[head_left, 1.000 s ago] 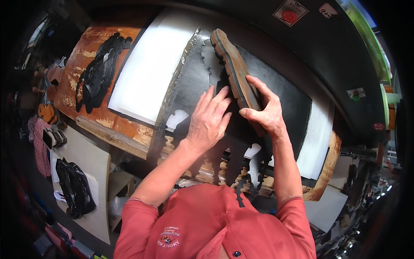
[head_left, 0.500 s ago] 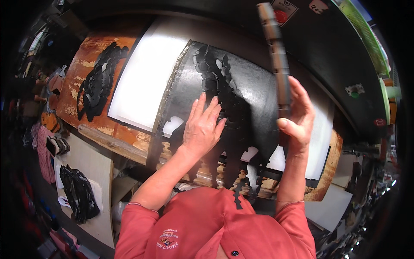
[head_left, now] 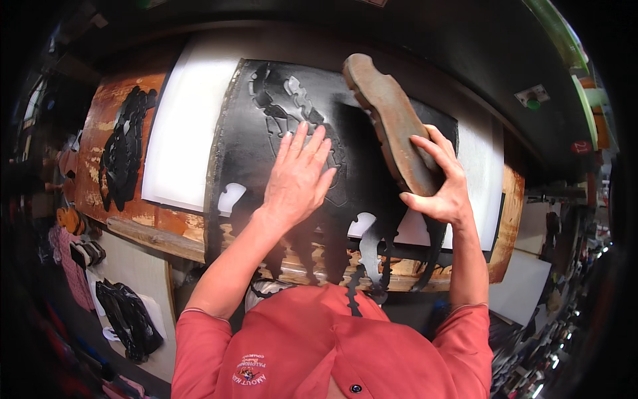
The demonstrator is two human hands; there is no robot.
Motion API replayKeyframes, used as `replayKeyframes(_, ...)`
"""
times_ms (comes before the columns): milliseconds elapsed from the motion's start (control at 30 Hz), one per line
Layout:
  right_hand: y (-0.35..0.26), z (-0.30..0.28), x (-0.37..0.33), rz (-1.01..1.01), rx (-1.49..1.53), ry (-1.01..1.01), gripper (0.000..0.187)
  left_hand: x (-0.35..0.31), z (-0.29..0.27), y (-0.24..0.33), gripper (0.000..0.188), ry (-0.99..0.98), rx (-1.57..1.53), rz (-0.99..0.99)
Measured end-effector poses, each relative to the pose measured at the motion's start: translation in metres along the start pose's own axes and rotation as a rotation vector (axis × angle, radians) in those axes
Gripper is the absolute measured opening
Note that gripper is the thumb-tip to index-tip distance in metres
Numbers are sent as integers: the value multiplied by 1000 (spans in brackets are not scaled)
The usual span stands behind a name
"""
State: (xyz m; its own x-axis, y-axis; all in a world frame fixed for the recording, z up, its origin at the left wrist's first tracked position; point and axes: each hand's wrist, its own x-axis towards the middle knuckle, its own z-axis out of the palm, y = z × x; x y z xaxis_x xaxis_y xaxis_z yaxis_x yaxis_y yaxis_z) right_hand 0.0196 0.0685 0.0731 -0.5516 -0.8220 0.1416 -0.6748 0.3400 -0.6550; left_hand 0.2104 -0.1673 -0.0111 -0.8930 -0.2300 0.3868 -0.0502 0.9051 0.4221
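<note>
My left hand (head_left: 296, 178) rests with fingers stretched on a black rubber sheet (head_left: 266, 174). Under and beyond its fingertips, sole-shaped outlines (head_left: 300, 100) with notched edges are cut in the sheet. In my right hand (head_left: 442, 185) is a rusty, sole-shaped cutting die (head_left: 392, 116) with a scalloped side. Thumb and fingers grip its near end, and it hangs tilted over the right part of the sheet. The sheet's near edge is ragged, with dark strips (head_left: 369, 249) drooping over the table edge toward my red shirt.
A white board (head_left: 183, 126) lies beneath the sheet on a worn wooden table (head_left: 93, 179). Several black cut soles (head_left: 126, 146) are piled at the left. A dark machine body with a green button (head_left: 533, 104) spans the far side. A black plastic bag (head_left: 129, 319) lies at lower left.
The cutting die has come down and left from its raised, edge-on position, turning its broad face into sight. My left hand still lies on the sheet; loose dark pieces beyond it no longer cover the outlines.
</note>
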Motion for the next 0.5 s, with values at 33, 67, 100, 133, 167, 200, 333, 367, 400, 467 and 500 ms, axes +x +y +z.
replayKeyframes(33,6,0,2,-36,-52,-34,85,-1,2,-2,49,-17,-12,-30)
replayKeyframes(67,11,1,5,-51,-73,-43,86,-1,5,-4,49,7,-18,-15)
replayKeyframes(100,16,2,8,-76,-99,-57,86,-3,6,-5,49,19,-33,-12)
replayKeyframes(133,21,4,12,-119,-121,-57,86,-3,6,-8,49,36,-45,-8)
replayKeyframes(167,25,6,17,-167,-132,-65,85,-3,6,-8,45,61,-74,-20)
replayKeyframes(200,30,9,22,-181,-159,-113,86,-2,5,-10,43,127,-100,-29)
replayKeyframes(333,44,17,30,-234,-224,-185,89,30,5,-22,36,352,-166,5)
replayKeyframes(367,47,16,27,-238,-235,-189,90,41,8,-24,37,361,-288,-55)
replayKeyframes(400,50,15,22,-237,-248,-194,92,52,12,-26,39,377,-414,-113)
replayKeyframes(467,56,12,8,-157,-216,-149,95,71,23,-32,47,297,-358,-260)
replayKeyframes(500,58,11,-1,-115,-202,-128,96,75,28,-35,49,295,-264,-218)
